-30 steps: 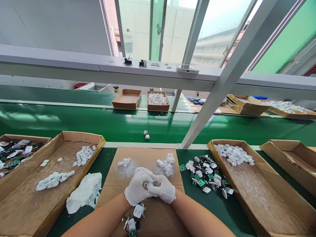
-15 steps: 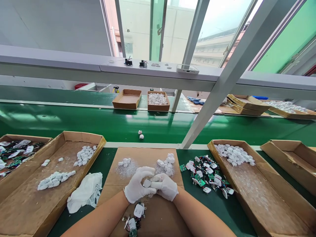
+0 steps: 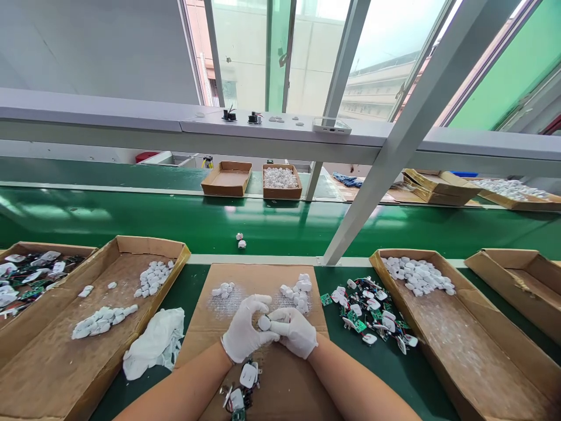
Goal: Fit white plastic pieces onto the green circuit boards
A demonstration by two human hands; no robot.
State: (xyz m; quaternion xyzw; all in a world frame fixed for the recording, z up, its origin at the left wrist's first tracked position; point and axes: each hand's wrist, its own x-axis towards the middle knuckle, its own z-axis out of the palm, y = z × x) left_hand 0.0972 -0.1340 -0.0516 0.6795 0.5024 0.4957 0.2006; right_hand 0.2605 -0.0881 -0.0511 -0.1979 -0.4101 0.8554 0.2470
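Note:
Over the cardboard sheet (image 3: 289, 380), my left hand (image 3: 245, 328) and my right hand (image 3: 294, 332), both in white gloves, meet fingertip to fingertip. Between them they pinch a small round white piece (image 3: 264, 323) with a flat disc-like face. The gloves partly cover it, so its exact kind is unclear. Just beyond the hands lie a small group of white pieces (image 3: 224, 290) and a larger heap of white pieces (image 3: 300, 292). Near my left forearm rest white-cased parts with wires and green circuit boards (image 3: 249, 375).
A pile of wired circuit boards (image 3: 372, 310) lies right of the sheet. Cardboard trays (image 3: 477, 345) with white pieces flank both sides. A crumpled white cloth (image 3: 154, 345) is at left. Across the back runs a green belt (image 3: 131, 216); a slanted metal post (image 3: 372, 204) rises at right.
Two small white pieces on the green belt have shifted left. Both hands keep nearly the same pose around the round piece. The view has shifted very slightly.

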